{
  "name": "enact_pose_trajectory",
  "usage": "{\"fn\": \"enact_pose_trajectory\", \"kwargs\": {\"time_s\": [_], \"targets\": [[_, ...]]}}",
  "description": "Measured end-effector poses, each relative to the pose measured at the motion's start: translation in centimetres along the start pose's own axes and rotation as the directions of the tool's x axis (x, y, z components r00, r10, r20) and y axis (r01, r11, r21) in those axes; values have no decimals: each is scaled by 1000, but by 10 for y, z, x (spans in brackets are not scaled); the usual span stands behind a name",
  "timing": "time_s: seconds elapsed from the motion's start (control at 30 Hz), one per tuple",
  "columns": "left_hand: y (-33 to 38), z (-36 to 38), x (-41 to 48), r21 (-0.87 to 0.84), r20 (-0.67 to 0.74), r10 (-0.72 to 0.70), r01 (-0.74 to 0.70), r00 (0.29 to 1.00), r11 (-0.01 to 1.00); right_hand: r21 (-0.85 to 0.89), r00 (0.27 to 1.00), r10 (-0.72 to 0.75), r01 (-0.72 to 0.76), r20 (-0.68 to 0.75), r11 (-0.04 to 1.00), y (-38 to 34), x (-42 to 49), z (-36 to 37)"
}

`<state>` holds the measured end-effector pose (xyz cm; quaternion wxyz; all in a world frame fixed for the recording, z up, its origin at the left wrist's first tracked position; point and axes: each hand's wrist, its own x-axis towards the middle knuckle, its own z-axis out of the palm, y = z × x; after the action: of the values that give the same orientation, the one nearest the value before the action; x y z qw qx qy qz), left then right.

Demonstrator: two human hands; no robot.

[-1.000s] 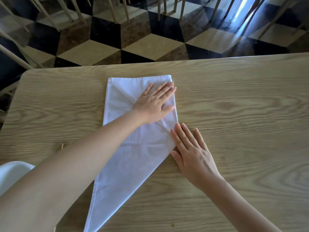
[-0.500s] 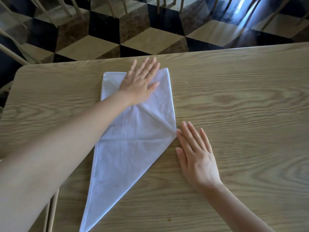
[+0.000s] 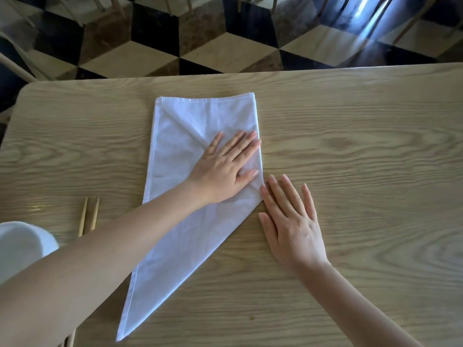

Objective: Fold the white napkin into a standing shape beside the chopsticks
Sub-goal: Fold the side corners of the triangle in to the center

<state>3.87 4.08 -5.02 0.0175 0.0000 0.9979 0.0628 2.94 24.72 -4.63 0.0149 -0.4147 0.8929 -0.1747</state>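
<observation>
White cloth napkin: flat on the light oak-grain wooden table. It makes a long kite shape, with a square hemmed edge at the far end and a taper to a sharp point at the near end. Diagonal creases cross the far half. Not yet standing.

Left hand: on the napkin, over its right-side flap. Palm down, fingers straight and close together, thumb laid alongside. It presses the cloth flat and grips nothing. The left forearm slants across the napkin's near half and hides part of its left edge.

Right hand: just right of the napkin, palm down on bare wood. Fingers straight and slightly fanned, with the fingertips at the napkin's right-hand corner. Holds nothing.

Pair of pale wooden chopsticks: left of the napkin and apart from it, side by side. The near ends are hidden by the forearm.

White rounded object: further left of the napkin, past the chopsticks, only partly in view. Cannot tell what it is.

Beyond the napkin's far edge, past the table rim: black, cream and brown cube-pattern floor, with thin pale chair legs on it.
</observation>
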Motion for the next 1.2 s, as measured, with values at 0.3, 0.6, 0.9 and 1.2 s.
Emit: {"fn": "enact_pose_trajectory", "kwargs": {"time_s": [0.3,0.6,0.9,1.2], "targets": [[-9,-17,0,-152,-207,394,-427,896,891,252,961,174,-117,-215,961,1,2,-8],[-6,-19,4,-3,-443,476,-532,760,847,313,844,531,-486,-76,816,-29,30,-4],[-4,-15,0,-57,-453,429,-506,781,861,332,786,592,-518,-179,788,-42,35,5],[-5,-6,-1,17,-492,459,-519,740,855,305,770,605,-537,-205,787,-45,35,8]]}}
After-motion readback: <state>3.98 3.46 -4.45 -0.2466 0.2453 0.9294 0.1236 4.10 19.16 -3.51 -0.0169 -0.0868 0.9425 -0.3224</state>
